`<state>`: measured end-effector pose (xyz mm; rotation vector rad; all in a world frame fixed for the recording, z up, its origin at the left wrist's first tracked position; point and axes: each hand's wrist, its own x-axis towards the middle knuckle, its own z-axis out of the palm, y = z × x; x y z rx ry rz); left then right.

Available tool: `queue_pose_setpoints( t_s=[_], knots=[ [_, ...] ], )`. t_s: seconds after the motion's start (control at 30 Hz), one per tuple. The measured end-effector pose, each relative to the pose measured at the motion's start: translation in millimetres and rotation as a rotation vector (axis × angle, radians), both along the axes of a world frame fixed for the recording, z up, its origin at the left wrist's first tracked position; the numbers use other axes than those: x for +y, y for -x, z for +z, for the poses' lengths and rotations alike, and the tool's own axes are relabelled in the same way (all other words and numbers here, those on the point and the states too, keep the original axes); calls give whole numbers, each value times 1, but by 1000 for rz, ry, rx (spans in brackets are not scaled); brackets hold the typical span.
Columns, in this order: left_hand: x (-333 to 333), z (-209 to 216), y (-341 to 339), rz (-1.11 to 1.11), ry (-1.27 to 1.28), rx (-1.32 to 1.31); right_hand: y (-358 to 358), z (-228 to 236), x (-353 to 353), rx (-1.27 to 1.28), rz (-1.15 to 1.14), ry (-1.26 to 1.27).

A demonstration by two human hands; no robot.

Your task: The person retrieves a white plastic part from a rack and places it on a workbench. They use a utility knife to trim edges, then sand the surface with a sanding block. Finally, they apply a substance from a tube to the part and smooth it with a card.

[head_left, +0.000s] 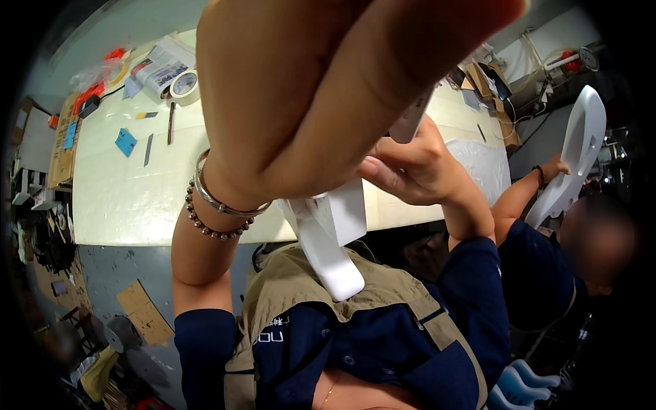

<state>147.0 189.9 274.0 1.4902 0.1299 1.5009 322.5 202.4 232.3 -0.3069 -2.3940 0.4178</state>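
Observation:
Very close to the camera, my left hand [321, 89] fills the upper middle, and most of its fingers are out of sight. Two bracelets [222, 208] circle that wrist. Just right of it and lower, my right hand [420, 164] is closed, its thumb and fingers curled in. What it grips is hidden behind the left hand. A flat light-grey piece with a rounded end [408, 126] shows between the two hands. Below them, a long white plastic part [331, 266] leans against my apron [287, 273], its upper end covered by my left hand.
On the cream-topped table [109, 198] are a tape roll [184, 84], newspaper [160, 65], a blue card [126, 142] and thin strips. Clear plastic sheeting [478, 164] covers the table's right side. At right, a co-worker's hand [555, 167] holds a long white plastic part [581, 143].

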Motion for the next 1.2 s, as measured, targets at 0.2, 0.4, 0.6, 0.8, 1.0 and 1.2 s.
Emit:
queue_pose_setpoints(
  t_s=[0.2, 0.4, 0.6, 0.8, 1.0, 1.2],
  knots=[
    [-5, -6, -7, 222, -62, -132, -6, 7, -2, -51, 3, 97],
    [-2, -6, -13, 297, -169, -113, -14, 13, -2, -82, -7, 183],
    [16, -15, -17, 419, -353, -169, -32, -9, 5, 102, -51, 198],
    [8, -11, -16, 369, -270, -148, -1, -8, 2, 41, 2, 89],
    [17, -17, -8, 197, -284, -92, -8, -2, -1, 31, -62, 23],
    [7, -6, -22, 283, -203, -326, -18, 1, -6, 10, -88, 157]
  ],
)
